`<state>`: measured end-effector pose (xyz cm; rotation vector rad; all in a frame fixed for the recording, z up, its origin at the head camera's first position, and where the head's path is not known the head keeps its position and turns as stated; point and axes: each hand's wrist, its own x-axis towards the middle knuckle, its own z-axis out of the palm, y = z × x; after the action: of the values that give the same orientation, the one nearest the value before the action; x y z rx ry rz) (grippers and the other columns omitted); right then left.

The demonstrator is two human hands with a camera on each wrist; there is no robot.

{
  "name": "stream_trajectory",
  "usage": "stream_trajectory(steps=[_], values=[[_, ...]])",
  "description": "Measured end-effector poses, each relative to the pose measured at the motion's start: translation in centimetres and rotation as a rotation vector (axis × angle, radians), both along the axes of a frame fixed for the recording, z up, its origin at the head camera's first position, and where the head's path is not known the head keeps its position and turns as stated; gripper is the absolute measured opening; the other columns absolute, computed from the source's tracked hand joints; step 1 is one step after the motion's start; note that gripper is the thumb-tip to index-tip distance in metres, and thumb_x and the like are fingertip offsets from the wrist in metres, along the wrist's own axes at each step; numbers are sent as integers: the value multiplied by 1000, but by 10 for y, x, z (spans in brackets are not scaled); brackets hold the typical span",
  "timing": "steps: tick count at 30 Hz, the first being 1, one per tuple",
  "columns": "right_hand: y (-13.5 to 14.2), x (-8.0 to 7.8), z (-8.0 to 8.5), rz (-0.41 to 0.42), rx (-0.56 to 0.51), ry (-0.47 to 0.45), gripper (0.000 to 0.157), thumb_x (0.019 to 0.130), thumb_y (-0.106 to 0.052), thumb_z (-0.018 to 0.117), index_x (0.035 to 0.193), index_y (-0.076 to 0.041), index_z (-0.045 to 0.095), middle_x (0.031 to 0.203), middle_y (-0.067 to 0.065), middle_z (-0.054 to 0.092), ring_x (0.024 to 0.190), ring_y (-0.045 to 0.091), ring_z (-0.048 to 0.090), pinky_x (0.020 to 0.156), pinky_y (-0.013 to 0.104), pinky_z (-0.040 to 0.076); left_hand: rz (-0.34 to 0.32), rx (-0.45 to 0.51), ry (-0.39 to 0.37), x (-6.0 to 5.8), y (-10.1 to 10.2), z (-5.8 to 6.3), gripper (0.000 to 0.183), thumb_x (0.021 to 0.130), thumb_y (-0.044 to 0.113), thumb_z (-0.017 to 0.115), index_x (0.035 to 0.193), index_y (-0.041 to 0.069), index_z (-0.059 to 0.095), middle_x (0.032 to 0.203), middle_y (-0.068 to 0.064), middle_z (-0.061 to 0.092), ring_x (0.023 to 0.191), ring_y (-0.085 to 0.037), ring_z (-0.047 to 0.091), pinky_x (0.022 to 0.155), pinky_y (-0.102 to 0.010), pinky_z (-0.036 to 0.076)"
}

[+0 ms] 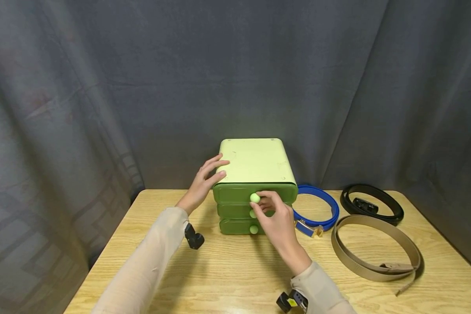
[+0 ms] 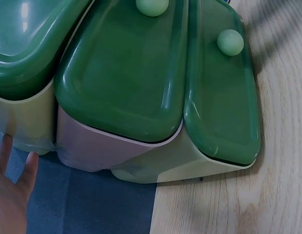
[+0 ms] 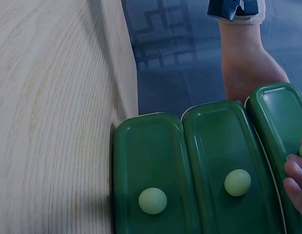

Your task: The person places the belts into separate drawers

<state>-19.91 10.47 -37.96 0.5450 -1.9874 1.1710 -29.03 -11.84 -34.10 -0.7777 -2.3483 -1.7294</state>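
Note:
A small chest of drawers stands on the table, with a pale yellow-green top (image 1: 257, 159) and green drawer fronts stacked in three levels. Each front carries a round light-green knob. With thumb and index finger, my right hand (image 1: 278, 220) pinches the top drawer knob (image 1: 254, 198). My left hand (image 1: 199, 187) rests on the chest's upper left edge, its fingers stretched out. In the right wrist view, the middle knob (image 3: 237, 183) and bottom knob (image 3: 153, 201) are untouched. The left wrist view shows the bottom drawer front (image 2: 221, 97) from the side, nearest the tabletop.
To the right of the chest lie three coiled belts: a blue belt (image 1: 326, 198) with a gold-toned buckle, a black belt (image 1: 392, 216) and a beige belt (image 1: 406, 242). A grey curtain (image 1: 235, 78) hangs behind the wooden table (image 1: 227, 270).

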Motion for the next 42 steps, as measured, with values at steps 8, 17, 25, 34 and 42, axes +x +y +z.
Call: stream_trajectory(steps=[8,17,25,34,42], values=[[0,5,1,1,16,15,31,81,-3,81,108,-4,65,80,2,70,68,11,66,59,34,56,3,-22,18,-1,-1,1,39,102,26,56,140,16,57,158,7,29,147,-18,19,115,-58,17],[-1,7,2,14,12,8,29,83,-3,80,107,-6,66,80,2,70,69,11,66,59,36,57,-15,-9,-3,6,0,10,42,103,17,54,142,4,52,161,-6,24,149,-26,15,115,-61,15],[-1,10,1,15,6,13,31,81,-2,81,107,-5,66,80,2,70,68,11,67,58,35,57,-22,-8,-12,19,2,23,42,102,14,52,141,0,51,161,-11,24,149,-29,15,114,-62,15],[-1,13,-3,22,-4,25,31,79,-1,82,106,-5,66,79,1,70,67,10,67,58,36,57,-3,9,10,-1,-1,-3,41,102,24,55,141,12,55,160,2,26,148,-23,16,114,-62,16],[1,15,-4,20,9,38,32,78,0,83,105,-5,67,78,0,69,67,10,66,57,34,57,4,4,2,0,-1,-3,39,102,27,55,140,17,57,159,9,28,147,-17,17,113,-61,18]])
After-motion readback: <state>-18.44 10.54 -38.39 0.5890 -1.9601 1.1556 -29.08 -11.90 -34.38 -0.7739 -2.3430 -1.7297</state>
